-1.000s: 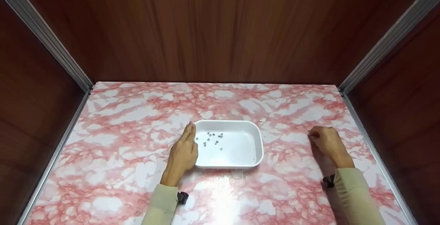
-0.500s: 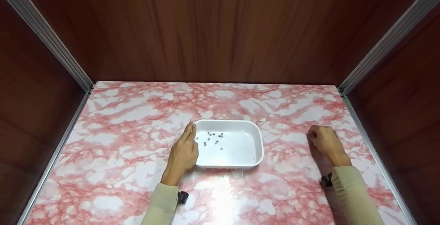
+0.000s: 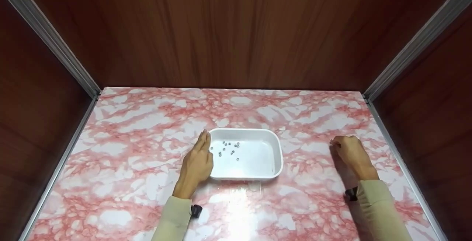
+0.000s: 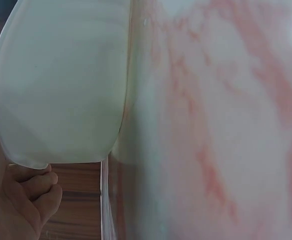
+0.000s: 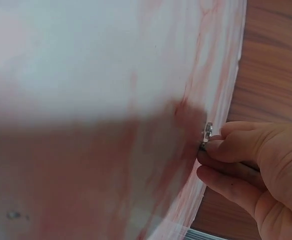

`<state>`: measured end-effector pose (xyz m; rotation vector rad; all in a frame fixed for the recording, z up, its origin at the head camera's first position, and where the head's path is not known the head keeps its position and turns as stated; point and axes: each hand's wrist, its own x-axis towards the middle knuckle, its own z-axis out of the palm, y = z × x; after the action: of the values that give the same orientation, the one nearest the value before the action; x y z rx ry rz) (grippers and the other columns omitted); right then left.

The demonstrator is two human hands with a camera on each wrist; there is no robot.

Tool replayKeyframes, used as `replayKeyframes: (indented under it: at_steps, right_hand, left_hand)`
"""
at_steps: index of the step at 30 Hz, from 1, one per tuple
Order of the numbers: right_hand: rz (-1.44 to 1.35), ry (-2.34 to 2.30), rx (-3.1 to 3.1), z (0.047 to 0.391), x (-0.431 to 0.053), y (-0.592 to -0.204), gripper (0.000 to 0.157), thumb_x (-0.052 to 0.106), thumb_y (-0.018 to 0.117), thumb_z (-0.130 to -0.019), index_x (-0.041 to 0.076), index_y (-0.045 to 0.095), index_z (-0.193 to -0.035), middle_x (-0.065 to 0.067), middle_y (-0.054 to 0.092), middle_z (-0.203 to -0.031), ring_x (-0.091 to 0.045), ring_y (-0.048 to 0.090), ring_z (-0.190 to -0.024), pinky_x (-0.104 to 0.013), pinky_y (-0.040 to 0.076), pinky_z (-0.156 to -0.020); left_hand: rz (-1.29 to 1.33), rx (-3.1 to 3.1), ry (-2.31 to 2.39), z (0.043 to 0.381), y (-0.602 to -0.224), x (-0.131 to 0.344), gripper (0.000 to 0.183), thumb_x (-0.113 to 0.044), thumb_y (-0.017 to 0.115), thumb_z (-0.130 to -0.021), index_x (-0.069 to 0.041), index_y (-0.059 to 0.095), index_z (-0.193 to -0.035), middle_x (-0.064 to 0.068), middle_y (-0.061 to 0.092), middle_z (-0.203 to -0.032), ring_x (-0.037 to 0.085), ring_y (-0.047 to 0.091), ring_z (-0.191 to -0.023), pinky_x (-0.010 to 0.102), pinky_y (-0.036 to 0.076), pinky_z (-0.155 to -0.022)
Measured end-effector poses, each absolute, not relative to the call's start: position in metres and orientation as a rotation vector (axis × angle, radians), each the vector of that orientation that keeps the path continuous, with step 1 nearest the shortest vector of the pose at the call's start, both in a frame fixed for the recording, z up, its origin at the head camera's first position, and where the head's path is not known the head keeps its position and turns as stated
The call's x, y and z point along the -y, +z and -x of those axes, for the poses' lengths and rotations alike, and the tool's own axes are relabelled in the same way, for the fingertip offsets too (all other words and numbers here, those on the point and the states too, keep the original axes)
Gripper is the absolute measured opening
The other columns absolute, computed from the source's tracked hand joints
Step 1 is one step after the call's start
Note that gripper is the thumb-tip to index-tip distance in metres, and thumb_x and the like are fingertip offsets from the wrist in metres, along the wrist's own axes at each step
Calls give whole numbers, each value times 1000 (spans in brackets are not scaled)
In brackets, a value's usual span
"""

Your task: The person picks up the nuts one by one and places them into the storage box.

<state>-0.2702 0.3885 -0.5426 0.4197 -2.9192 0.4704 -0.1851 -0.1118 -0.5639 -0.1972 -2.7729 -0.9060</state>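
A white rectangular tray (image 3: 258,160) stands mid-table, with several small metal nuts (image 3: 232,152) scattered in its left half. My left hand (image 3: 196,163) holds the tray's left side, its fingers along the outer wall. In the left wrist view the fingertips (image 4: 47,192) bend down against that wall, under the rim. Well to the right of the tray, my right hand (image 3: 350,154) is low over the table. Its thumb and fingers pinch a small shiny metal nut (image 5: 208,131), seen in the right wrist view; a second bit of metal (image 5: 202,146) shows just below it.
A small metal piece (image 5: 13,215) lies on the table in the right hand's shadow. The table top (image 3: 147,123) has a red and white marbled pattern. Brown wood-look panels (image 3: 236,31) with grey metal corner strips (image 3: 424,38) enclose it at the back and both sides.
The right hand shifts only slightly, and a bit of metal shows again at its fingertips. The left hand, the tray and the nuts in it stay where they were.
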Motion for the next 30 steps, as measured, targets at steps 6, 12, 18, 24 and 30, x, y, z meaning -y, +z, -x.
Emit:
replayKeyframes:
  at_steps: [6, 12, 18, 24, 30]
  right_hand:
    - [-424, 521, 2867, 268, -388, -543, 15, -4, 64, -96, -1, 79, -99, -24, 79, -91, -45, 76, -87, -59, 61, -76]
    - [-350, 692, 2798, 268, -383, -543, 12, -4, 70, -93, 1, 81, -96, -19, 81, -94, -42, 77, -92, -59, 60, -81]
    - [-247, 811, 2726, 269, -372, -542, 10, 2, 76, -92, 4, 82, -99, -16, 82, -97, -38, 79, -93, -35, 61, -79]
    - [-154, 995, 2728, 268, -359, -541, 11, 5, 75, -94, 6, 83, -101, -15, 82, -101, -22, 80, -92, -2, 46, -75]
    - [-110, 1273, 2745, 265, -342, -534, 14, 10, 77, -95, 6, 83, -107, -18, 81, -106, 10, 71, -83, -10, 56, -75]
  left_hand:
    - [188, 2763, -904, 186, -565, 112, 55, -10, 48, -106, 2, 40, -159, 17, 34, -170, 34, 39, -156, 46, 52, -112]
    - [184, 2760, -910, 187, -566, 112, 55, -10, 48, -106, 2, 39, -159, 18, 35, -170, 33, 39, -157, 48, 44, -120]
    - [195, 2742, -888, 188, -566, 112, 56, -9, 50, -104, 2, 40, -158, 19, 37, -169, 34, 42, -155, 48, 51, -113]
    - [191, 2752, -891, 187, -566, 112, 56, -9, 49, -105, 2, 40, -158, 18, 37, -170, 34, 41, -155, 48, 49, -115]
    - [229, 2742, -935, 186, -567, 113, 54, -8, 47, -107, 5, 38, -158, 21, 34, -170, 37, 40, -155, 35, 58, -79]
